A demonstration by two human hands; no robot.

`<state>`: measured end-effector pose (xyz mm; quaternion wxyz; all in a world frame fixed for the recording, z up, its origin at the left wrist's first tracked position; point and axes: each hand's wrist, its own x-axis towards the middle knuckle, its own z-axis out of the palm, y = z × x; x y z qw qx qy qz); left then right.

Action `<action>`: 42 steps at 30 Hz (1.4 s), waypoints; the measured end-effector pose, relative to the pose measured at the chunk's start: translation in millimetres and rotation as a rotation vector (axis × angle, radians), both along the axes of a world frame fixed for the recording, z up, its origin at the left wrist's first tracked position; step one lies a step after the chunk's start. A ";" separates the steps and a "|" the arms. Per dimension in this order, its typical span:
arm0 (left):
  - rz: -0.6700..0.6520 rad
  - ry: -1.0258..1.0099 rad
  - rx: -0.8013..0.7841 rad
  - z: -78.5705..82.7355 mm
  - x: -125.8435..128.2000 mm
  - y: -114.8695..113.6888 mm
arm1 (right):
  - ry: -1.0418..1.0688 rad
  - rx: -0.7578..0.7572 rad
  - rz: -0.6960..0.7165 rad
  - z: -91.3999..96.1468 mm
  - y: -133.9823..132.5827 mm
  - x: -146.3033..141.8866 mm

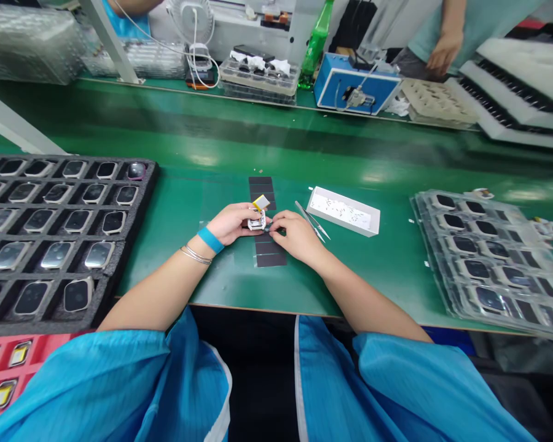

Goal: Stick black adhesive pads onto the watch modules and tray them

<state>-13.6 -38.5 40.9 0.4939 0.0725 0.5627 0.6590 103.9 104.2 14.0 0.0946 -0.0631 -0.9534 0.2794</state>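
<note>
My left hand (230,223) is closed around a small watch case (257,223) whose open inside shows. A battery (261,202) with a yellow edge sticks up from the case's far side. Fingers pinched together, my right hand (298,236) meets the near right edge of the case. A small dark bit shows at its fingertips, too small to name. Beneath both hands lies a strip of black rectangular pieces (270,253). Tweezers (309,220) rest on the green bench just beyond my right hand, beside a white tray (374,225) with tiny dark parts in it.
A black foam tray (141,212) of watches stands at left, with a red tray (43,350) below it. Stacked clear trays (426,245) hold more watches at right. Along the back shelf are a fan (191,21), a green bottle (314,49) and a blue box (334,89); people are beyond.
</note>
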 end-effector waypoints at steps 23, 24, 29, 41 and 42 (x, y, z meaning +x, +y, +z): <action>0.037 0.041 -0.017 1.2 6.1 1.9 | 0.238 -0.133 0.202 33.6 9.6 13.5; 0.050 0.067 -0.017 1.3 8.1 2.3 | 0.292 -0.182 0.178 34.3 9.3 13.4; 0.043 0.143 -0.022 1.8 16.0 4.5 | 0.284 -0.471 0.081 25.2 4.3 9.8; -0.002 0.137 -0.035 2.5 18.8 6.3 | 0.274 -0.566 0.065 19.4 -1.3 4.1; -0.004 0.135 -0.035 2.4 18.9 6.3 | 0.265 -0.560 0.070 19.5 -1.6 4.1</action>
